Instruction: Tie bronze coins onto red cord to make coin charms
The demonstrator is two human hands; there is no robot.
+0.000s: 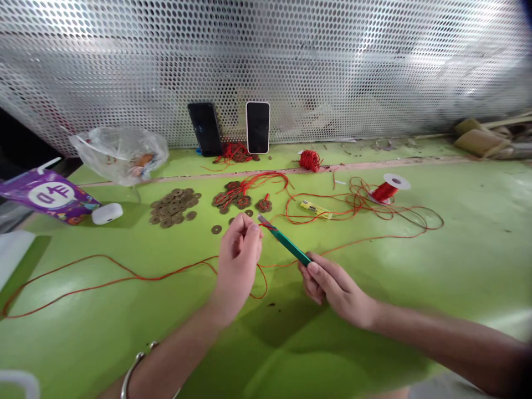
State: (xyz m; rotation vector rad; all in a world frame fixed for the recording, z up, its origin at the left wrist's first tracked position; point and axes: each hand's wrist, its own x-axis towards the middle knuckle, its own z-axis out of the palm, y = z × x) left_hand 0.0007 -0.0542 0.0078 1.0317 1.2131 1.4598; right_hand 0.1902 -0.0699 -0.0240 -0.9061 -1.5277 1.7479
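My left hand [239, 256] is closed in a pinch on a thin red cord [124, 275] that trails left across the green table [415, 288]. My right hand [332, 285] grips the handle of a green utility knife [286, 242], whose blade tip meets the cord right beside my left fingers. Just beyond lie a pile of round brass coins [173, 206] and more coins strung on red cord [236, 197]. A red cord spool [386, 189] sits to the right, with loose cord looping from it.
Two phones [257, 127] lean on the perforated metal wall at the back. A clear plastic bag [120, 152], a purple packet [47, 195] and a white earbud case [107, 213] lie at left. A yellow lighter [316, 209] and a red cord bundle [310, 160] lie near the middle.
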